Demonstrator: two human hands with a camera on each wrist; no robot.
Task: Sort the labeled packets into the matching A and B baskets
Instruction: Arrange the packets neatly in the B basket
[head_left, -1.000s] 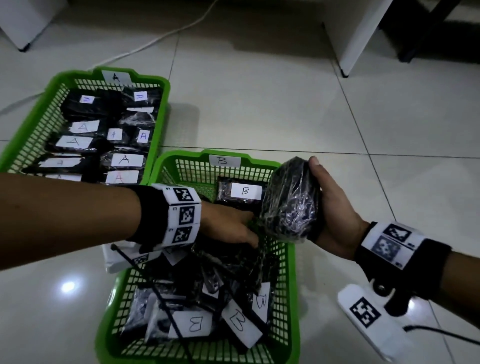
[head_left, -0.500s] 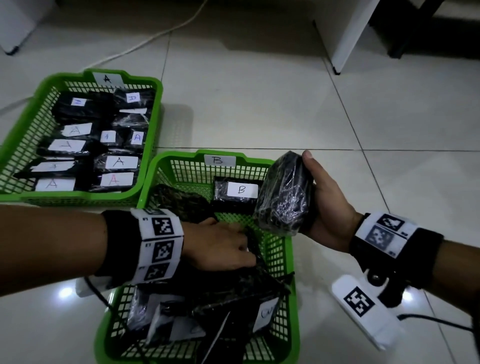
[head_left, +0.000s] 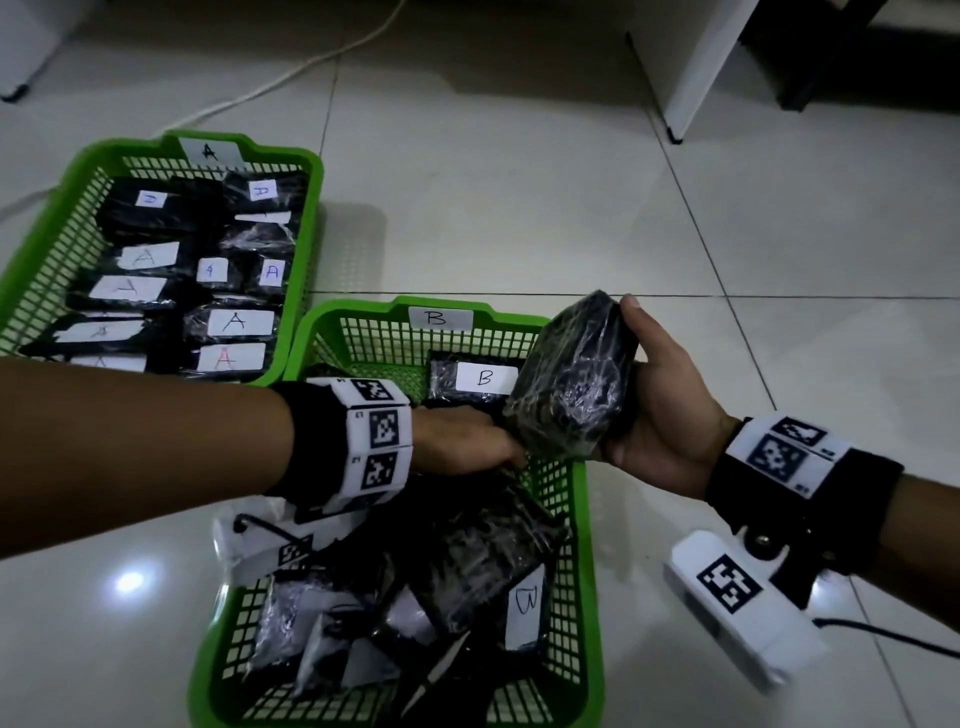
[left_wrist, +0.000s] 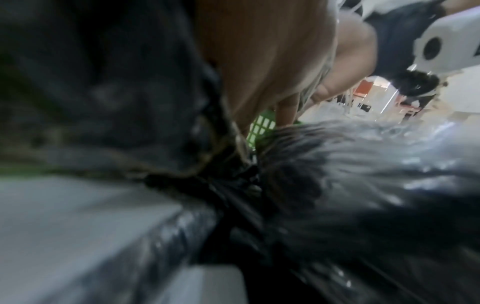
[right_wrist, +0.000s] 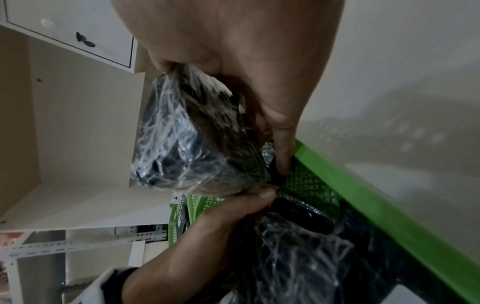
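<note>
Two green baskets sit on the floor: basket A (head_left: 306, 171) at the left, holding several black packets with white A labels, and basket B (head_left: 363, 307) in the middle, holding B-labeled packets. My right hand (head_left: 641, 374) grips a black plastic-wrapped packet (head_left: 571, 379) over basket B's right rim, its label hidden. The right wrist view shows that packet (right_wrist: 192, 144) under my thumb. My left hand (head_left: 467, 447) reaches into basket B, with its fingers curled on the wrap of a large black packet (head_left: 483, 551) lying there. One packet (head_left: 478, 379) with a B label lies at the far end.
A white furniture leg (head_left: 691, 78) and dark furniture stand at the far right. A white cable (head_left: 311, 57) runs across the tiles behind basket A. The left wrist view is blurred by dark packets (left_wrist: 363, 174) close to the lens.
My left hand drew back toward me inside basket B, then moved forward again, shifting the packets in the near half. My right hand kept the black packet almost still.
</note>
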